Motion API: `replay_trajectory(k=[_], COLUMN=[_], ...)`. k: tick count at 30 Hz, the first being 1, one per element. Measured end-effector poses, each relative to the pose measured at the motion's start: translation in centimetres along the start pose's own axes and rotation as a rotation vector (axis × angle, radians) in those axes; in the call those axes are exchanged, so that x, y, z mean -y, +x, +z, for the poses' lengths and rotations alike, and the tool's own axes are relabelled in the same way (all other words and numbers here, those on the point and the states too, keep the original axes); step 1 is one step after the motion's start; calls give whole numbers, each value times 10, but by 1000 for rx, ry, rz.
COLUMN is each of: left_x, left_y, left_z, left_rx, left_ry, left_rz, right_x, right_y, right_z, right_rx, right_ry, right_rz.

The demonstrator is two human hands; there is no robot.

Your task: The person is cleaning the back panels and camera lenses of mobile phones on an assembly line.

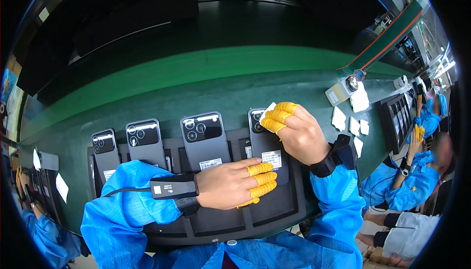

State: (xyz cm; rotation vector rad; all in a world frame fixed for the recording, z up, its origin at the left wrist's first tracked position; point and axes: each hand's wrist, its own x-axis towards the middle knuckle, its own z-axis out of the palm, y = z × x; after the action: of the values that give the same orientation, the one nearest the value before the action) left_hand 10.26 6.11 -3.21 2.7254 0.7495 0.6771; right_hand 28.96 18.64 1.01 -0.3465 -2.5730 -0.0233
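Observation:
My left hand (230,183) lies flat on the lower part of the rightmost smartphone (264,143), its fingers stretched out in yellow finger cots. My right hand (303,134), also in yellow cots, pinches a small white wipe (267,112) against that phone's camera area. The phone is dark grey, back up, with a white label partly beside my left fingers. To its left, three similar phones lie back up: one (205,146) in the middle, another (145,146) farther left, and a third (104,152) at the left end. All rest on a black compartment tray (294,195); my left arm covers part of it.
A bottle of pale liquid (342,92) with a metal top stands at the right. White wipes (359,97) lie scattered beside it on the green table (235,92). Another black tray (395,122) is farther right, near co-workers in blue. A white sheet (62,187) lies left.

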Motion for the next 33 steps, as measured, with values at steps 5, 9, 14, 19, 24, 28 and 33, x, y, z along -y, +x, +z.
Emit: replay_trajectory(k=[5, 9, 14, 19, 24, 28, 33], left_x=[0, 1, 1, -1, 0, -1, -1], left_y=[1, 1, 0, 4, 3, 2, 3], left_z=[0, -1, -4, -11, -8, -8, -8], left_rx=[23, 27, 43, 104, 87, 53, 50], left_ry=[-5, -15, -35, -101, -111, -107, -116], left_rz=[-1, -1, -9, -21, -20, -34, -45], right_x=[-2, -3, -1, 1, 3, 5, 2], right_y=[-4, -7, -5, 8, 12, 12, 4], right_z=[-3, -8, -16, -1, 21, 16, 8], right_rx=[9, 29, 97, -147, -95, -80, -14], right_ry=[18, 37, 55, 24, -4, -12, -16], right_rz=[-13, -16, -8, -10, -53, -23, -21])
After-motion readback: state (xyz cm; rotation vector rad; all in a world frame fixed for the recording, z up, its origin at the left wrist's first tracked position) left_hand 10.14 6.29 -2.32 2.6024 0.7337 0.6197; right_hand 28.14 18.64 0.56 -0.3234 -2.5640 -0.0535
